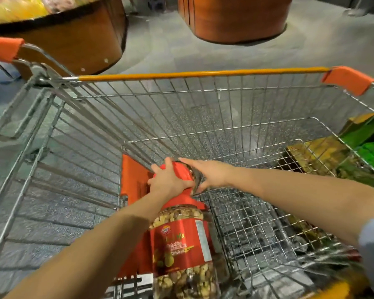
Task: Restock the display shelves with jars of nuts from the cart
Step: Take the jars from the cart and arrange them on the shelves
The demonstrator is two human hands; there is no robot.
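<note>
A jar of nuts (181,251) with a red label sits at lower centre, inside the wire cart (203,100). Just beyond it, mid-frame, is a second jar (183,172). The left hand (167,180) curls over its red lid and the right hand (214,174) grips its clear side.

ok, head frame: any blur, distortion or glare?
Head view: wide-angle bowing of the silver wire shopping cart rim; smear at the lower right corner and on the yellow goods top left; red label of the near clear plastic nut jar only partly legible; light dim, flat, little glare; left hand and right hand on the farther red-lidded jar look sharp.
</note>
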